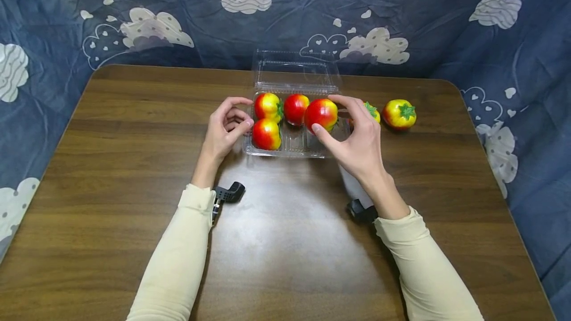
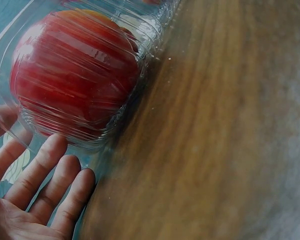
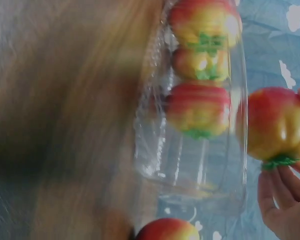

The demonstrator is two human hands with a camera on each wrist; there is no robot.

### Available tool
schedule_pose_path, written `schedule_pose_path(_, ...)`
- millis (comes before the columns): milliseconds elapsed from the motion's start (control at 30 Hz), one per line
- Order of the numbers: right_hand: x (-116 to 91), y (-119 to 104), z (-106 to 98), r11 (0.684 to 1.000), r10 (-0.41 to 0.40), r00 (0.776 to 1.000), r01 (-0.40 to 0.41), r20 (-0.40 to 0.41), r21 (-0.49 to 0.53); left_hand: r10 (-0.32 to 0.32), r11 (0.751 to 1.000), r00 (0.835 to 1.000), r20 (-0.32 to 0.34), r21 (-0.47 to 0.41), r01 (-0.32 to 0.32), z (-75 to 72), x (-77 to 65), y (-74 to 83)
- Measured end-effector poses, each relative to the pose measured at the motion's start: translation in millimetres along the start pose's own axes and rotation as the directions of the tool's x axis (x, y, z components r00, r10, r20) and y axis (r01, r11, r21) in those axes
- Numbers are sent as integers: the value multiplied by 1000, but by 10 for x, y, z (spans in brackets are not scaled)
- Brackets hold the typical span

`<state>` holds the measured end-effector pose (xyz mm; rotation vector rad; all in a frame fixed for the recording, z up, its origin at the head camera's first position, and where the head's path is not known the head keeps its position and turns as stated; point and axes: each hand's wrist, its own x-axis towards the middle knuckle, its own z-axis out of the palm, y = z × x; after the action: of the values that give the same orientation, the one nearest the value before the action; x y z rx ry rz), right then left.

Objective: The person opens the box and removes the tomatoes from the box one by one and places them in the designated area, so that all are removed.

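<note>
My right hand (image 1: 361, 147) holds a red-and-yellow fruit with a green leafy calyx (image 1: 322, 114) between thumb and fingers, above the right part of a clear plastic box (image 1: 290, 153). Three similar fruits sit in the box: one at back left (image 1: 266, 106), one at front left (image 1: 265, 135) and one at back middle (image 1: 295, 109). At the box's left end is my left hand (image 1: 225, 128). In the left wrist view its fingers (image 2: 52, 150) are extended, fingertips at the clear wall; whether they press it I cannot tell.
The box's transparent lid (image 1: 296, 71) stands raised at the back, near the blue cloud-print cloth (image 1: 276, 24). Right of the box, one fruit (image 1: 398, 115) lies on the wooden table (image 1: 134, 162); another fruit (image 1: 373, 112) is partly hidden behind my right hand.
</note>
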<state>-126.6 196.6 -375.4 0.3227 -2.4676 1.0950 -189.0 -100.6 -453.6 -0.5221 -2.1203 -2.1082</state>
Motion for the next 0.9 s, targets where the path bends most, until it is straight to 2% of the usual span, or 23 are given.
schedule_pose_path(233,90,95,-121,1000,0,991,-1,-132,-4,9,1000,1000,0,-8,-9,-1,7,-11)
schedule_pose_path(500,150,203,-240,999,45,964,-44,-261,8,9,1000,1000,0,6,-9,-8,-3,-8)
schedule_pose_path(700,178,253,-321,993,118,953,-119,-277,16,10,1000,1000,-6,20,-10,-15,-14,5)
schedule_pose_path(900,190,335,-398,987,147,951,-158,-272,-19,12,1000,1000,-1,10,-12,-9,-8,4)
